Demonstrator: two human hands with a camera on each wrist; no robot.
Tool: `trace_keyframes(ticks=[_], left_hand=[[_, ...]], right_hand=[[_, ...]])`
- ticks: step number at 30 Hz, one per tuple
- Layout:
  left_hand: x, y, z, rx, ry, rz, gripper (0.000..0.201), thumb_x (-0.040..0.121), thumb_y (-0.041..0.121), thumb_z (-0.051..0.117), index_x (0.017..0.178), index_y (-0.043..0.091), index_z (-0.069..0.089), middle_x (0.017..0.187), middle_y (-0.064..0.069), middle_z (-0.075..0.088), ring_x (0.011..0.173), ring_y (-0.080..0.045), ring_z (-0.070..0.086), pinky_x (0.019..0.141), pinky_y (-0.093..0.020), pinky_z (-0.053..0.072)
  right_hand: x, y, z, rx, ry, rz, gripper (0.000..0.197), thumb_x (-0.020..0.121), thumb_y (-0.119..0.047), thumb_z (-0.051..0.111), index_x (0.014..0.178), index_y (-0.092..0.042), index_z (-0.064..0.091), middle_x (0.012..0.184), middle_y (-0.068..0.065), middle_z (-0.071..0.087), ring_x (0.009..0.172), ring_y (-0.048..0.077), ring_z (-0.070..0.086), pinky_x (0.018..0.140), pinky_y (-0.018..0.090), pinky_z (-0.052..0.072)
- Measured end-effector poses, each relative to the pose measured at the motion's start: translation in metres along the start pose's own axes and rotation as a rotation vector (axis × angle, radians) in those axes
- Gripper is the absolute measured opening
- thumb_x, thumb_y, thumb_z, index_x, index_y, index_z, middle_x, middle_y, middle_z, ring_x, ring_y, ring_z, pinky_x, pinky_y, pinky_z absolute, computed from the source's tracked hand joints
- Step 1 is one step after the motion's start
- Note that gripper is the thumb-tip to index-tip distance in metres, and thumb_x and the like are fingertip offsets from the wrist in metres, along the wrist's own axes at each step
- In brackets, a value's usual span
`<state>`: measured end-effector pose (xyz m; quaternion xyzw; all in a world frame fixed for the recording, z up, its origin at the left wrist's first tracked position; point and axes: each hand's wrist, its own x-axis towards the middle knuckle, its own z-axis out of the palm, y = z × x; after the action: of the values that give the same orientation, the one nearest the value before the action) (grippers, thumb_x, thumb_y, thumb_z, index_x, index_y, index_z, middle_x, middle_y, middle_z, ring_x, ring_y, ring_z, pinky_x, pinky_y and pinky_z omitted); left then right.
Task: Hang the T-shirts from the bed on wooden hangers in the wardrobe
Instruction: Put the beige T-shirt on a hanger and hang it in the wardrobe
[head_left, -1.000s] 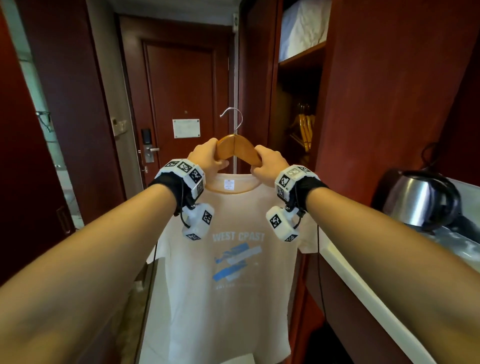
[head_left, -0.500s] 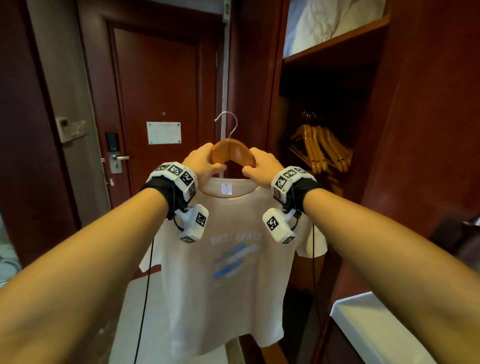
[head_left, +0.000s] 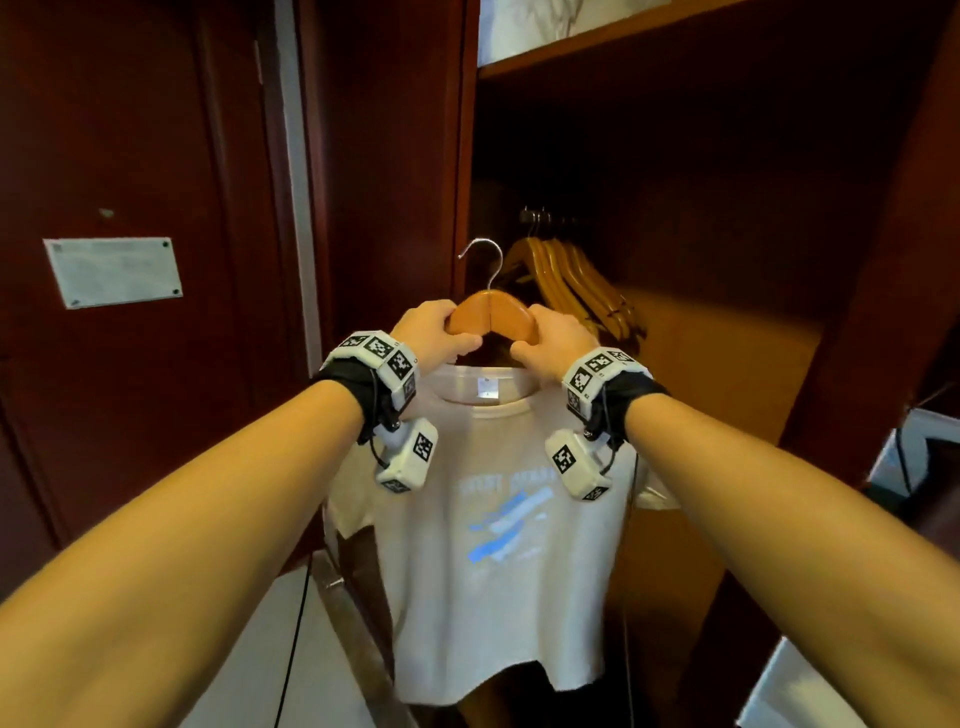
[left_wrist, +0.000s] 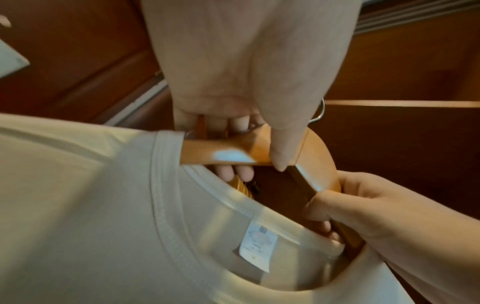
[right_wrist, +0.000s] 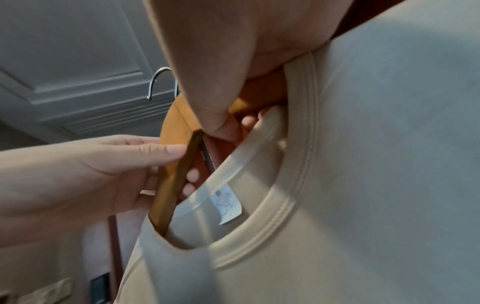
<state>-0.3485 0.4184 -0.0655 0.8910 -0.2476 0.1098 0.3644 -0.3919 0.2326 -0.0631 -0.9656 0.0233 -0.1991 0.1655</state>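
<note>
Wardrobe (head_left: 727, 156) open beyond the grip, holding a bunch of bare wooden hangers (head_left: 576, 280) on the rail up and to the right of both hands, and something pale, possibly bedding (head_left: 545, 21), on the shelf above. Wooden hanger (head_left: 491, 312) gripped at its crown from both sides: left hand (head_left: 434, 332) curled round the left shoulder of the wood, thumb in front and fingers behind; right hand (head_left: 556, 338) wrapped the same way round the right shoulder, the two hands close together but apart. Long axis of the hanger level, running left to right between the fists; metal hook (head_left: 480, 260) standing upright above the grip, its open end curling to the left. Cream T-shirt (head_left: 493, 571) draped on the hanger and hanging straight down below the hands, blue print facing the wearer of the camera, neck label (left_wrist: 258, 246) just under the thumbs. Compared with half a second ago, same two-handed hold, but hanger and shirt now nearer the wardrobe opening, hook closer to the hung hangers, and the plaque on the door (head_left: 111, 273) further off to the left.
</note>
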Motion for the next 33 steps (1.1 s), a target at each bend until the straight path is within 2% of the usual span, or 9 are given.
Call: trace_keyframes(ticks=[4, 8, 12, 15, 18, 24, 26, 29, 33], left_hand=[[0.04, -0.013, 0.027, 0.008, -0.112, 0.037, 0.028, 0.09, 0.035, 0.066, 0.105, 0.012, 0.061, 0.091, -0.007, 0.065, 0.084, -0.023, 0.062, 0.07, -0.031, 0.045], [0.095, -0.022, 0.061, 0.001, -0.209, 0.061, 0.032, 0.09, 0.036, 0.066, 0.114, 0.015, 0.06, 0.102, -0.007, 0.068, 0.094, -0.022, 0.065, 0.086, -0.039, 0.052], [0.146, -0.021, 0.095, -0.009, -0.298, 0.096, 0.033, 0.09, 0.037, 0.066, 0.116, 0.017, 0.061, 0.104, -0.004, 0.069, 0.095, -0.02, 0.066, 0.091, -0.04, 0.053], [0.184, -0.014, 0.121, -0.016, -0.369, 0.128, 0.04, 0.088, 0.04, 0.067, 0.12, 0.017, 0.061, 0.109, -0.004, 0.07, 0.1, -0.022, 0.067, 0.094, -0.045, 0.053], [0.216, -0.006, 0.142, 0.012, -0.383, 0.171, 0.049, 0.088, 0.04, 0.067, 0.128, 0.014, 0.058, 0.117, -0.005, 0.067, 0.107, -0.024, 0.063, 0.097, -0.044, 0.051], [0.262, 0.018, 0.171, -0.054, -0.345, 0.252, 0.034, 0.09, 0.037, 0.067, 0.116, 0.014, 0.065, 0.107, -0.005, 0.068, 0.1, -0.022, 0.064, 0.092, -0.04, 0.053], [0.276, 0.031, 0.179, -0.082, -0.337, 0.28, 0.028, 0.091, 0.033, 0.065, 0.111, 0.012, 0.067, 0.104, -0.009, 0.07, 0.096, -0.024, 0.065, 0.088, -0.04, 0.054], [0.296, 0.054, 0.191, -0.098, -0.319, 0.316, 0.025, 0.095, 0.03, 0.061, 0.112, 0.012, 0.066, 0.105, -0.01, 0.07, 0.091, -0.022, 0.064, 0.082, -0.035, 0.052], [0.329, 0.082, 0.207, -0.125, -0.388, 0.258, 0.04, 0.1, 0.035, 0.05, 0.129, 0.008, 0.059, 0.113, -0.013, 0.068, 0.105, -0.029, 0.065, 0.097, -0.045, 0.05]], right_hand=[[0.021, 0.023, 0.014, -0.102, 0.017, 0.096, 0.024, 0.089, -0.034, 0.06, 0.107, -0.02, 0.051, 0.091, 0.003, 0.058, 0.084, 0.025, 0.06, 0.077, 0.038, 0.052], [0.051, 0.055, 0.023, -0.183, 0.049, 0.198, 0.023, 0.09, -0.037, 0.059, 0.103, -0.022, 0.048, 0.092, 0.004, 0.06, 0.085, 0.026, 0.061, 0.076, 0.037, 0.052], [0.081, 0.095, 0.028, -0.238, 0.061, 0.281, 0.022, 0.093, -0.036, 0.058, 0.106, -0.022, 0.048, 0.089, 0.002, 0.057, 0.082, 0.024, 0.059, 0.07, 0.033, 0.045], [0.097, 0.128, 0.032, -0.257, 0.061, 0.351, 0.021, 0.094, -0.037, 0.056, 0.104, -0.021, 0.048, 0.087, 0.002, 0.055, 0.081, 0.023, 0.058, 0.071, 0.035, 0.048], [0.111, 0.157, 0.036, -0.27, 0.05, 0.406, 0.02, 0.093, -0.036, 0.056, 0.105, -0.021, 0.05, 0.091, 0.004, 0.06, 0.079, 0.023, 0.06, 0.072, 0.036, 0.052], [0.125, 0.199, 0.024, -0.303, 0.036, 0.528, 0.021, 0.094, -0.034, 0.057, 0.11, -0.02, 0.053, 0.091, 0.004, 0.061, 0.083, 0.024, 0.064, 0.079, 0.04, 0.057], [0.129, 0.213, 0.017, -0.342, 0.042, 0.569, 0.02, 0.094, -0.033, 0.056, 0.11, -0.02, 0.055, 0.093, 0.004, 0.062, 0.083, 0.023, 0.064, 0.074, 0.037, 0.057], [0.133, 0.231, 0.01, -0.42, 0.046, 0.628, 0.02, 0.096, -0.032, 0.055, 0.11, -0.018, 0.056, 0.09, 0.003, 0.062, 0.074, 0.018, 0.06, 0.057, 0.028, 0.046], [0.138, 0.253, -0.001, -0.49, 0.051, 0.747, 0.024, 0.098, -0.036, 0.055, 0.107, -0.014, 0.057, 0.081, 0.001, 0.057, 0.063, 0.014, 0.051, 0.049, 0.025, 0.035]])
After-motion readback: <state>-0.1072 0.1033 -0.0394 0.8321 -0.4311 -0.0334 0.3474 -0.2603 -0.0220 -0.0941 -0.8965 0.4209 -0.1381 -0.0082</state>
